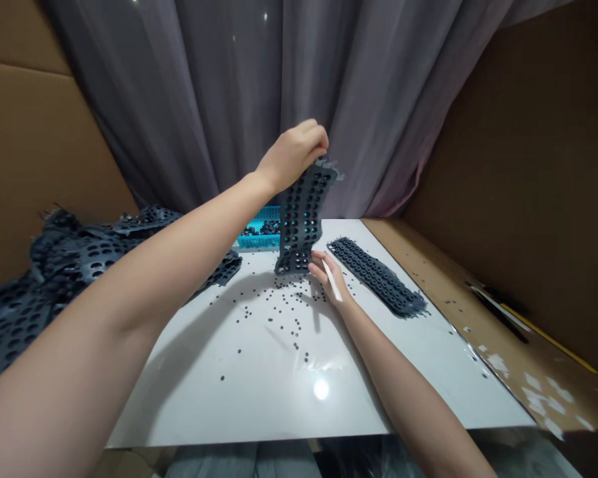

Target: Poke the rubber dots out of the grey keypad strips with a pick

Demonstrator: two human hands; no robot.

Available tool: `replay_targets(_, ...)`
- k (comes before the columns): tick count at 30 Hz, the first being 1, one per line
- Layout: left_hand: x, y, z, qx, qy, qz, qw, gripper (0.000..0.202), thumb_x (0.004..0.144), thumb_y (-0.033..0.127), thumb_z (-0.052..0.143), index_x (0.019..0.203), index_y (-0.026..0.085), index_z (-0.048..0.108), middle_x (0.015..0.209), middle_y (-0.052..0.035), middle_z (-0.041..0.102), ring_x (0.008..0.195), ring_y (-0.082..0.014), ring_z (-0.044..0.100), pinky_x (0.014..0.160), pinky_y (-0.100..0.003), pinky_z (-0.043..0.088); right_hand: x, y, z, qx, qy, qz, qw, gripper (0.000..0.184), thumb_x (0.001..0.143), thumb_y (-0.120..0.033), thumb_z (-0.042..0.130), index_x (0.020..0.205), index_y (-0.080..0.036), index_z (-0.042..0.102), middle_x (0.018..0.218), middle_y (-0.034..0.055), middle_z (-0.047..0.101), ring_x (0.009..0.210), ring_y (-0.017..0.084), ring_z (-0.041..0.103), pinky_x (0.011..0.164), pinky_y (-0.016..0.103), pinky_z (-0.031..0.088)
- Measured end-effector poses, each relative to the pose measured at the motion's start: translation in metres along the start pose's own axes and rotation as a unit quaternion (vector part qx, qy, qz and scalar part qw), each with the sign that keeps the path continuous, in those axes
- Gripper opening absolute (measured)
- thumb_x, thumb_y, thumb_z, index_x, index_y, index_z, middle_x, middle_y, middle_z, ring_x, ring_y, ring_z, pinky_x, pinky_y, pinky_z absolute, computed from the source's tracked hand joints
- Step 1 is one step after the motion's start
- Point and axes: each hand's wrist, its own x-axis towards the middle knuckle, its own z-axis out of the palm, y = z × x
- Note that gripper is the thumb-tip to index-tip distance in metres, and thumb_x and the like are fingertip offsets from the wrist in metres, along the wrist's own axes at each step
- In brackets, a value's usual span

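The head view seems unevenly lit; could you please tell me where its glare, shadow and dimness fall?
In the head view, a round bright glare spot sits on the white tabletop, toward its front edge; a broad, soft-edged shadow stretches below the left arm; the right cardboard wall is dim.

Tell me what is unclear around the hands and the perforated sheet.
In the head view:
Left hand: exact grip on the dark grey perforated rectangular sheet, hidden by the hand's back.
Turquoise perforated plastic basket: right part, largely hidden behind that sheet.
Heap of dark perforated sheets: cut off by the left edge, partly hidden by the left forearm.
Small dark round bits on the white tabletop: too small for detail.
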Motion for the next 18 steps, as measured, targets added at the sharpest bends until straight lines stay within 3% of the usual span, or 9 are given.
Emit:
replay_targets(5,0.003,0.005,-0.002,-0.01,0.012,-0.01,1.0,0.015,0.09,0.019,0.046,0.086,0.017,0.06,0.094,-0.0068,0.061,0.091,-0.0195,0.06,0.083,-0.031,0.043,0.005,0.011,0.007,0.041,-0.009,0.027,0.999,0.052,0.063,-0.045,0.078,0.104,-0.024,0.055,0.093,0.0049,0.07,0.087,0.022,0.067,0.085,0.042,0.053)
replay_targets(9,0.008,0.013,-0.006,-0.037,0.034,-0.015,0.999,0.012,0.088,0.017,0.049,0.083,0.02,0.06,0.093,-0.0073,0.062,0.09,-0.0201,0.059,0.083,-0.032,0.045,0.004,0.007,0.006,0.055,-0.011,0.032,0.998,0.049,0.068,-0.047,0.074,0.108,-0.025,0.056,0.109,0.006,0.067,0.09,0.021,0.066,0.086,0.04,0.052)
replay_targets(12,0.011,0.015,-0.008,-0.061,0.051,-0.03,0.996,0.011,0.086,0.017,0.052,0.08,0.022,0.059,0.091,-0.0068,0.063,0.087,-0.0206,0.06,0.081,-0.034,0.046,0.0,0.003,0.008,0.086,-0.067,0.061,0.992,0.044,0.073,-0.047,0.07,0.108,-0.023,0.061,0.11,0.0052,0.068,0.1,0.024,0.064,0.089,0.038,0.05)
replay_targets(15,0.011,0.007,-0.009,-0.064,0.067,-0.062,0.994,0.009,0.085,0.018,0.055,0.079,0.023,0.059,0.087,-0.006,0.063,0.084,-0.0206,0.06,0.08,-0.034,0.046,-0.003,-0.001,0.01,0.124,-0.109,0.112,0.98,0.043,0.065,-0.042,0.076,0.101,-0.02,0.065,0.101,0.0041,0.071,0.097,0.025,0.065,0.086,0.037,0.051)
replay_targets(18,0.001,-0.011,-0.009,-0.045,0.079,-0.116,0.989,0.007,0.085,0.018,0.056,0.08,0.022,0.06,0.087,-0.0055,0.063,0.086,-0.0203,0.059,0.083,-0.033,0.044,-0.002,-0.008,0.002,0.132,-0.104,0.145,0.975,0.038,0.064,-0.043,0.076,0.093,-0.019,0.067,0.088,0.0032,0.073,0.08,0.023,0.068,0.074,0.034,0.053)
